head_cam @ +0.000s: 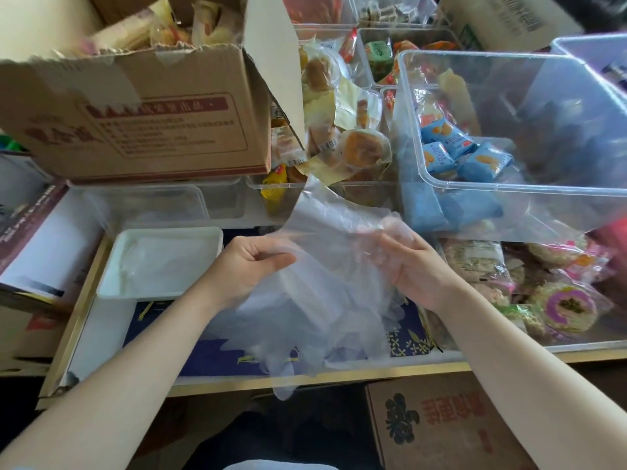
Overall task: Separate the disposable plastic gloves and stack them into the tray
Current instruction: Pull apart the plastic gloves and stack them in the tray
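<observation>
**Gloves mid-separation, tray partly filled**

Both bare forearms reach in from below. Thin clear disposable plastic gloves (325, 300) hang bunched above the tabletop (101, 334); the left hand (251, 262) pinches one sheet while the right hand (410, 266) grips the bundle. Just left, the shallow white rectangular tray (159, 232) already holds some flat gloves. Most of the bundle looks unsorted. Clear snack bins (509, 130) stand behind

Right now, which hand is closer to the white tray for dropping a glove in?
Left hand: it pinches the clear plastic gloves right beside the white rectangular tray; the right hand is farther.
</observation>
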